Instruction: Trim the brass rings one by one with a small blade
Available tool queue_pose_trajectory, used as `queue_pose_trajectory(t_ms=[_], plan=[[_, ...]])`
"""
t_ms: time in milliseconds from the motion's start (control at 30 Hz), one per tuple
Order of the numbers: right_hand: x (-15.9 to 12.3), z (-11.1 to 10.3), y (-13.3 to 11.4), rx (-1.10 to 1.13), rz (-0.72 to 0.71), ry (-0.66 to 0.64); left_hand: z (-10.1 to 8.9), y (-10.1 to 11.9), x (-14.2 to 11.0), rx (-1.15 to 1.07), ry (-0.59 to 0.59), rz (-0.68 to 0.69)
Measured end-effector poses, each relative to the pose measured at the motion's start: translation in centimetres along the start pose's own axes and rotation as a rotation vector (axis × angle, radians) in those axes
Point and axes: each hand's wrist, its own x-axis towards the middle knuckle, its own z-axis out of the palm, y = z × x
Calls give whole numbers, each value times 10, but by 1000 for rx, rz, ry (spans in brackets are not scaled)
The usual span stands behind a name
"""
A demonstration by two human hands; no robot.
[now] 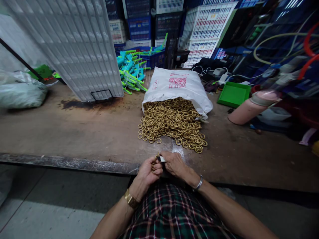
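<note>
My left hand (149, 171) is closed around a few brass-coloured rings (156, 157) at the table's front edge. Right beside it, my right hand (174, 163) pinches a small black-and-white piece (161, 159) against the rings; its exact kind is too small to make out. Just beyond both hands lies a heap of loose brass-coloured rings (171, 122). They spill toward me from the mouth of a white woven sack (174, 83) with red print, lying on its side.
A tall ribbed translucent panel (87, 49) stands at the left. Behind the sack are turquoise-and-green clamps (132, 71) and stacked crates (139, 28). A green tray (234, 93) and a pink bottle (251, 108) are at the right. A filled bag (22, 91) lies far left.
</note>
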Motion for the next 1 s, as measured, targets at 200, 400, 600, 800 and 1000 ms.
queue_pose_trajectory(t_ms=[200,400,600,800,1000], plan=[[0,-3,-2,-2,10,-24,1,-1,0,-10,-2,13],[0,7,1,11,-2,46,1,-2,1,-20,-17,20],[1,3,-5,-1,43,14,-1,-1,3,-19,-39,21],[4,5,-2,-39,117,7,-2,-4,0,-16,-60,11],[12,0,23,-111,208,18,-4,-10,-9,23,-187,1]])
